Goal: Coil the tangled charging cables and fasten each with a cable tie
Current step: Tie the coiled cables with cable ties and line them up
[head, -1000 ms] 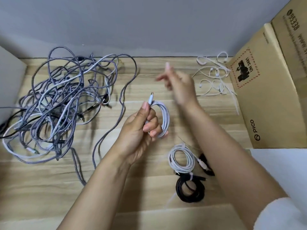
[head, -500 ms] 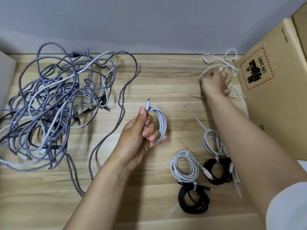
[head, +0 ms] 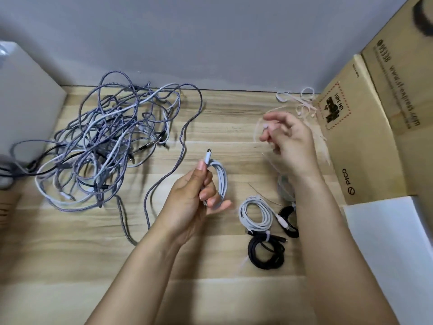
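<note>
Tie for the white coil
My left hand grips the coiled white cable so it cannot unwind; my right hand pinches a cable tie

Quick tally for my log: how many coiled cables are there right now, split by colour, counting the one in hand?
White coils: 2, one held in the left hand as the held white coil, one lying on the table as the white coil.
Black coils: 2, the near black coil and the far black coil, partly hidden by the right forearm.
Total: 4.
</note>
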Demonstrator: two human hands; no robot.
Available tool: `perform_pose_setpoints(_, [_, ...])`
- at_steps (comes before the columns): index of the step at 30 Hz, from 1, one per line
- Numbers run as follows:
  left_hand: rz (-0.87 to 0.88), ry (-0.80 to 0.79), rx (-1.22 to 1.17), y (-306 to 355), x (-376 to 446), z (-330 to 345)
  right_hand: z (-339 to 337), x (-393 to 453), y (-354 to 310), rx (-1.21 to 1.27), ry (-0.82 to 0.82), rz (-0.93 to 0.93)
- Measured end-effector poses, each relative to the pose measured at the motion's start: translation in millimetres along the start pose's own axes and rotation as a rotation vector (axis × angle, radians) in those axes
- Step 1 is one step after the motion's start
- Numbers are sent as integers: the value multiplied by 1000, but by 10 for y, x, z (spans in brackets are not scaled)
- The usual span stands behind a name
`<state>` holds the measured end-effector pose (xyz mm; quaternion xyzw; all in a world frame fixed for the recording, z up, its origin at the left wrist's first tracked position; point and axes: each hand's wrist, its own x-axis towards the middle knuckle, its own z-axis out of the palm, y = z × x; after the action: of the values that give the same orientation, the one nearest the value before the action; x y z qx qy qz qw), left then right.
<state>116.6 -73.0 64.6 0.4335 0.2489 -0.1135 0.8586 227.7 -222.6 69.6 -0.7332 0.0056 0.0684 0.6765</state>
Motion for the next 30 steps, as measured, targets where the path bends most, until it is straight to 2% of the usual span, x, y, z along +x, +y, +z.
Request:
perform_pose_setpoints(3, [74, 55, 83, -64, -189, -68, 156, -611, -78, 118, -326, 51])
perform_pose_setpoints(5, [144, 66, 213, -116, -348, -101, 271, -943, -100, 265, -428, 122])
perform_pose_setpoints(7, [231, 37, 312, -178, -539, -93, 384, -1240, -80, 286, -394, 185])
perform_pose_setpoints(11, [374, -41, 370, -254, -782, -26, 508, -1581, 3, 276, -161, 208])
perform_pose_setpoints(18, [470, -12, 478, -368, -1011, 32, 520, -1810, -54, 351, 51, 157])
perform_pose_setpoints(23, [509, 20, 510, -291, -1002, -56, 545, -1893, -116, 383, -67, 170])
perform_pose_setpoints(26, [490, -29, 555, -306, -1005, -137, 554, -1906, -118, 440, -125, 204])
perform_pose_setpoints(30, [431, -107, 703, -299, -988, -257, 511, -1902, -87, 385, -155, 221])
